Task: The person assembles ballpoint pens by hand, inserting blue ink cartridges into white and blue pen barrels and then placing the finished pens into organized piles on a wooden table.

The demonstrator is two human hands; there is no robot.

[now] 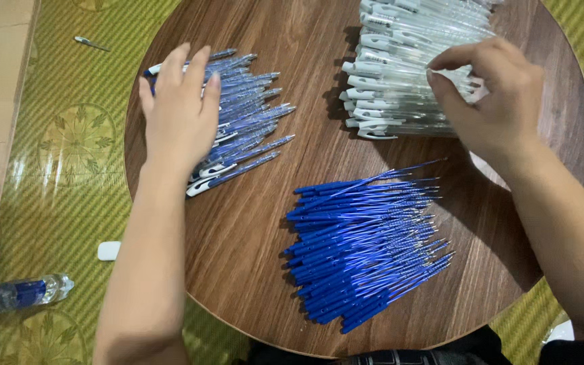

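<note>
A round dark wooden bench (251,223) fills most of the view, standing on a green and yellow patterned floor mat (62,162).

At the far right of the bench lies the biggest heap, a pile of clear pen barrels (400,61) with white clips, laid mostly side by side. Near the middle, toward the near edge, sits a fanned pile of blue ink refills (363,243), their thin tips pointing right and far. At the far left lies a smaller pile of assembled blue pens (251,122), tips pointing right.

The left hand (180,111) rests flat on top of the assembled blue pens, fingers stretched out and together, its grip open and holding nothing. The right hand (491,101) is over the right side of the clear pen barrels, the fingers curled and the thumb and forefinger pinched together at one barrel; whether it actually has that barrel clamped I cannot tell.

On the floor mat at the near left lies a plastic water bottle (25,292) with a blue label, on its side. Just beside the bench edge sits a small white object (108,251). At the far left, well apart from the bench, lies a single pen (90,44).
</note>
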